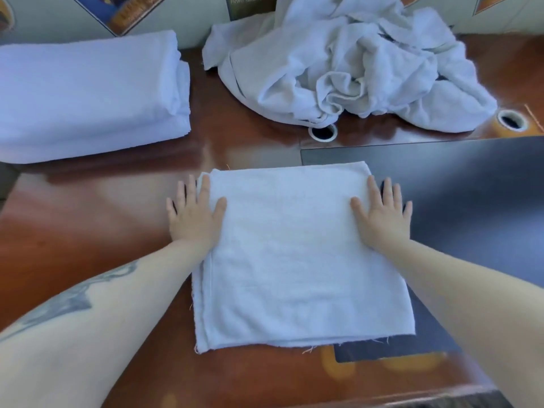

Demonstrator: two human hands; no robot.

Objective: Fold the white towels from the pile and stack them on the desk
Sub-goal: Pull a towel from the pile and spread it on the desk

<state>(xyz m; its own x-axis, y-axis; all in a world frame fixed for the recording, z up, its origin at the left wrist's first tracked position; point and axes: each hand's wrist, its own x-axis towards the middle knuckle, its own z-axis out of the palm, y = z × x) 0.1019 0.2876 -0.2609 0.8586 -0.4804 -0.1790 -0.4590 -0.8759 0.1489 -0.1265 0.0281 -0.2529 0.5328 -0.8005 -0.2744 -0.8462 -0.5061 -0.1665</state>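
Nearest: flat, partly folded white terry towel [297, 254] on glossy reddish-brown wooden desk [73, 219], right part over black desk mat [471, 187]. Left hand [195, 214] and right hand [381, 214] flat, fingers straight, pressing opposite side edges, gripping nothing. Smoothing step; next likely another fold, then onto folded white towel stack [88, 95] far left. Crumpled white towel pile [353, 60] far right. Dark sign [250, 4] behind, text blurred, maybe "Quality".

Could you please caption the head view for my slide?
Both hands, left and right, press a folded towel flat on the desk.
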